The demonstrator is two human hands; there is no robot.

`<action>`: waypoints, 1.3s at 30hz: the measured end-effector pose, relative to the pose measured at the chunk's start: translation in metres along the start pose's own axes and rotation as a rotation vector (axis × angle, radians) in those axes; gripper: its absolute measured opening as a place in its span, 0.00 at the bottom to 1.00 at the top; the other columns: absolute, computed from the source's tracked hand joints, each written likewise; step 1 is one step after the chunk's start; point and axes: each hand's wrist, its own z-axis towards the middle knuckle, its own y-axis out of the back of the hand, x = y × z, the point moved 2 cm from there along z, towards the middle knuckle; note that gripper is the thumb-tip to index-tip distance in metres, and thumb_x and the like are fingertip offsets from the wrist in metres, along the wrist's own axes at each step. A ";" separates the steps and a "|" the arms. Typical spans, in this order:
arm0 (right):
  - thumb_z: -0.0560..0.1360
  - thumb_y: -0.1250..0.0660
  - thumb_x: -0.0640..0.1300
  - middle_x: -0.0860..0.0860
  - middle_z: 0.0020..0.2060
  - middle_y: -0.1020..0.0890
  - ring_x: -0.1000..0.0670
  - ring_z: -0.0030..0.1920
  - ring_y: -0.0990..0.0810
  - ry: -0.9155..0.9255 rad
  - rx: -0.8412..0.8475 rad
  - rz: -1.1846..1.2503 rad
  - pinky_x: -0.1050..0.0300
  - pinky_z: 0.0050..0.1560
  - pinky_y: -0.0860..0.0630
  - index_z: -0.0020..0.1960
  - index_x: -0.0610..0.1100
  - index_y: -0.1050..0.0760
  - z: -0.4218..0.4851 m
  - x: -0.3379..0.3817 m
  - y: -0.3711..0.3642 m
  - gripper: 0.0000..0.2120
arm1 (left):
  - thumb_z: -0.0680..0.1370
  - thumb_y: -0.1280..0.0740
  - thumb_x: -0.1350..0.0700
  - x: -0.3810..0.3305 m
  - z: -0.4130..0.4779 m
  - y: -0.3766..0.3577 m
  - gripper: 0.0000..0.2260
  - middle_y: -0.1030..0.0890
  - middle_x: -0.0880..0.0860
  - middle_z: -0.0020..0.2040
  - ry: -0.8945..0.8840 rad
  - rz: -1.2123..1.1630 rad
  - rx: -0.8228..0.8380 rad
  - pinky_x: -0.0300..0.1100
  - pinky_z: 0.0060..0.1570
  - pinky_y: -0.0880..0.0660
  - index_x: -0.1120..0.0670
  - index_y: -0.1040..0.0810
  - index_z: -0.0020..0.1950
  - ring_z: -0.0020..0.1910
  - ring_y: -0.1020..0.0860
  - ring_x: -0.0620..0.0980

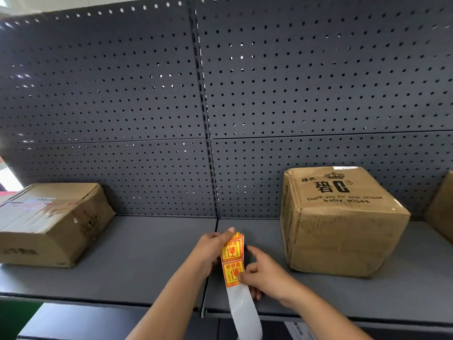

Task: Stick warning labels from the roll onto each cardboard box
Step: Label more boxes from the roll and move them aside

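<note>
Grey shelf, left hand gripping label roll — yellow-red, right hand pinching one label

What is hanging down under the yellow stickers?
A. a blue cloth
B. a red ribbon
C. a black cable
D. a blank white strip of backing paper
D: a bare white backing strip trails below the yellow warning labels held between the left hand and right hand.
</note>
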 end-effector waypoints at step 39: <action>0.84 0.35 0.45 0.43 0.40 0.14 0.49 0.33 0.16 0.004 -0.331 -0.037 0.51 0.39 0.15 0.52 0.45 0.20 0.025 -0.017 0.008 0.06 | 0.85 0.35 0.50 -0.019 0.025 -0.017 0.21 0.26 0.52 0.60 -0.454 0.016 -0.186 0.35 0.50 0.26 0.53 0.37 0.74 0.58 0.22 0.46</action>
